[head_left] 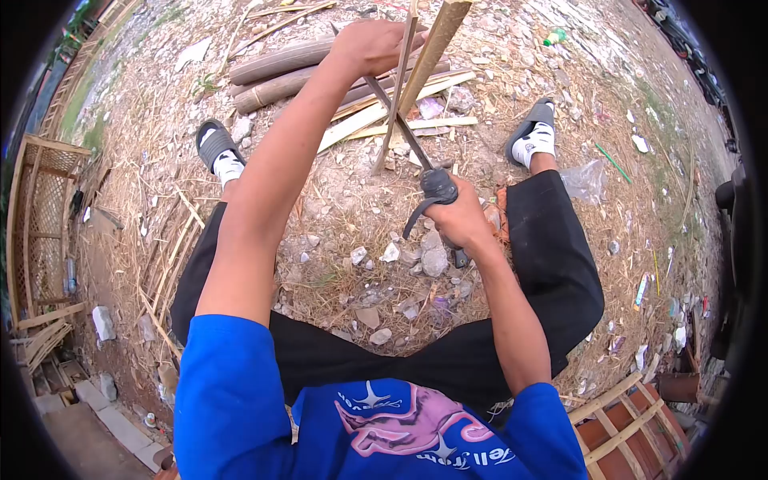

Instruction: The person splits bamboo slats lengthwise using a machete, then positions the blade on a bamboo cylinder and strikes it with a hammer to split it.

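My right hand (460, 216) is closed round the black-wrapped handle (438, 186) of a long blade (410, 138), and a loose black strap hangs from the grip. The blade slants up and left, passing behind my left wrist. At the top centre my left hand (378, 48) is closed at an upright piece of split wood, its fingertips partly hidden. The split has a thick part (432, 60) on the right and a thin strip (394, 112) on the left that crosses the blade and reaches down to the ground.
Round dark logs (280, 68) and pale split strips (424, 124) lie beyond the blade. My sandalled feet stand either side. Stones (434, 256) litter the ground between my legs. A lattice panel (46, 216) is at left, a wooden frame (620, 432) at lower right.
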`<act>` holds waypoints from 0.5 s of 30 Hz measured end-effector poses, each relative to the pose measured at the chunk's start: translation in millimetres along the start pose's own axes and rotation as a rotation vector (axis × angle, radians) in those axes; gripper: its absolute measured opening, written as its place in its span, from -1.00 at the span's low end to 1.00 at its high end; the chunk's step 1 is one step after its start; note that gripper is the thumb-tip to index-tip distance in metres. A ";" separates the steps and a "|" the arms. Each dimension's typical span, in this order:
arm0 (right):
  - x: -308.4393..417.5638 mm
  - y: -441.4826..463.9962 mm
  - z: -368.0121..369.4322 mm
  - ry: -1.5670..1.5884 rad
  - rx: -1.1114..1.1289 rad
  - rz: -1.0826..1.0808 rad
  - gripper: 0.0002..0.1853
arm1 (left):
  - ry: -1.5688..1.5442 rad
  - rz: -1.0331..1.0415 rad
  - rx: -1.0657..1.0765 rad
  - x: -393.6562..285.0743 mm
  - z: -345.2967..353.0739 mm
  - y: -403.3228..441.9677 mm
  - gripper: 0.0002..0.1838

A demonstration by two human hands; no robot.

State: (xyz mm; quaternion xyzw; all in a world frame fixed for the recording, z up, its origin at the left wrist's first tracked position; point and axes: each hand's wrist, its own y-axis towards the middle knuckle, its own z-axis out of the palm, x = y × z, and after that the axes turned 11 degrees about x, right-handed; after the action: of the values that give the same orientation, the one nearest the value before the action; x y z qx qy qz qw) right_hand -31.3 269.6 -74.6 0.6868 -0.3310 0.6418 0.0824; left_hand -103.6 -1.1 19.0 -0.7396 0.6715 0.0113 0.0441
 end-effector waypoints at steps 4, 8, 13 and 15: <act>2.1 -5.4 -3.4 -0.052 -0.001 -0.049 -0.67 | -0.583 0.105 -0.284 -5.0 -0.5 -29.5 -0.45; 5.8 -8.2 11.0 -0.007 -0.041 -0.065 -0.67 | -1.429 0.749 -0.469 -20.9 -23.5 -64.2 -0.01; 11.2 -6.2 27.1 0.060 -0.055 -0.060 -0.65 | -1.272 0.399 -0.515 -71.6 -39.5 -85.3 -0.31; 2.5 0.0 30.3 0.000 -0.100 -0.120 -0.65 | -1.306 0.435 -0.559 -64.5 -25.9 -72.4 -0.48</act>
State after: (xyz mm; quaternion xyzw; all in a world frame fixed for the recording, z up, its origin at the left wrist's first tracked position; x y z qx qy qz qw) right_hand -6.3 252.4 -77.1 0.7005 -0.3208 0.6183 0.1550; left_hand -39.1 67.7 53.3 -0.4164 0.6121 0.6275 0.2413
